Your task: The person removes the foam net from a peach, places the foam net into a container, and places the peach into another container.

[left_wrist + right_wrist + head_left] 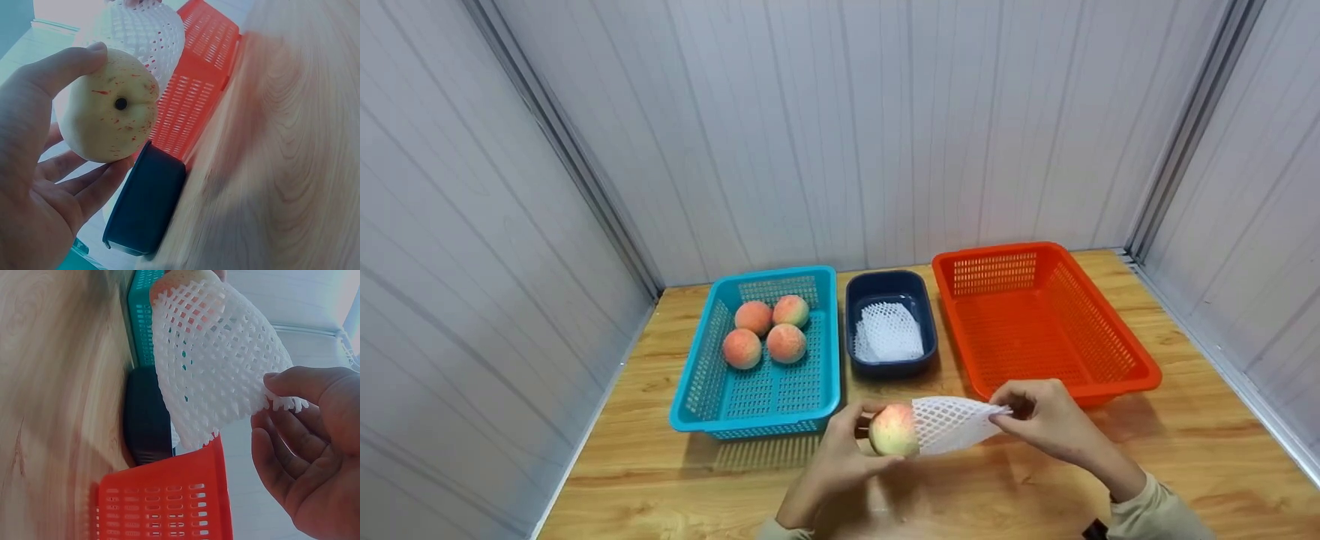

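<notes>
My left hand (844, 454) grips a peach (894, 430) between thumb and fingers above the table's front part. In the left wrist view the yellowish end of the peach (112, 109) shows a small dark hole. A white foam net sleeve (952, 424) covers the peach's right side and stretches toward my right hand (1046, 420). Thumb and fingertips of that hand pinch the sleeve's far end, as the right wrist view shows on the foam net (219, 360). Beyond the peach the sleeve hangs flat and slack.
On the left a blue basket (682, 390) holds several peaches (787, 343). A dark blue tub (892, 369) with white foam nets (891, 332) stands in the middle. To the right is an orange-red basket (1035, 330). Panelled walls (885, 135) enclose the wooden table (630, 472).
</notes>
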The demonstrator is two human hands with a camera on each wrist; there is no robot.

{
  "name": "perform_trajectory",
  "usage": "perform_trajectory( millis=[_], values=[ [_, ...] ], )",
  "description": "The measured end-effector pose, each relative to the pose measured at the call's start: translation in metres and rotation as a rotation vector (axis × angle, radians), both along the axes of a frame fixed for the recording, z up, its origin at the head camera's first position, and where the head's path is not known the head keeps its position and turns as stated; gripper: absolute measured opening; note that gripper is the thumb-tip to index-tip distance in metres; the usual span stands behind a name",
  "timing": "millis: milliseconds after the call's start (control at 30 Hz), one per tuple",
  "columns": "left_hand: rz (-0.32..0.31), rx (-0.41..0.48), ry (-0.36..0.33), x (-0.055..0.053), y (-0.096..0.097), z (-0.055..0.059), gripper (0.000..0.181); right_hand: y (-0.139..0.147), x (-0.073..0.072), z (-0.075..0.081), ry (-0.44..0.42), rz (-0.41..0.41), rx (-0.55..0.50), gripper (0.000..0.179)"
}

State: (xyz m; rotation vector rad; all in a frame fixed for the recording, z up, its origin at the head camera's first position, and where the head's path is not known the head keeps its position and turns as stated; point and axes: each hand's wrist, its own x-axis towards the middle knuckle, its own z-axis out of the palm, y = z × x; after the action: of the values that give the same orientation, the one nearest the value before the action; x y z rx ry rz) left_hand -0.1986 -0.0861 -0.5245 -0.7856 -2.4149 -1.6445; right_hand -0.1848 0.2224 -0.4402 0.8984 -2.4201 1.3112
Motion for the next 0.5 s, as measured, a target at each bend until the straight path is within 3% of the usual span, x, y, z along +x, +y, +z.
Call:
perform_trajectory(
  millis=[167,500],
  values=[
    [0.007,-0.024,-0.025,0.0008,-0.0013,0.0005,0.065,-0.0008,0.0062,0.0103,-0.014,-0.024,-0.012,0.021],
    [-0.021,-0.064,0.036,0.0000,-0.0019,-0.0009,0.074,0.0006,0.0058,0.0080,-0.014,-0.053,-0.041,0.021]
  ],
)
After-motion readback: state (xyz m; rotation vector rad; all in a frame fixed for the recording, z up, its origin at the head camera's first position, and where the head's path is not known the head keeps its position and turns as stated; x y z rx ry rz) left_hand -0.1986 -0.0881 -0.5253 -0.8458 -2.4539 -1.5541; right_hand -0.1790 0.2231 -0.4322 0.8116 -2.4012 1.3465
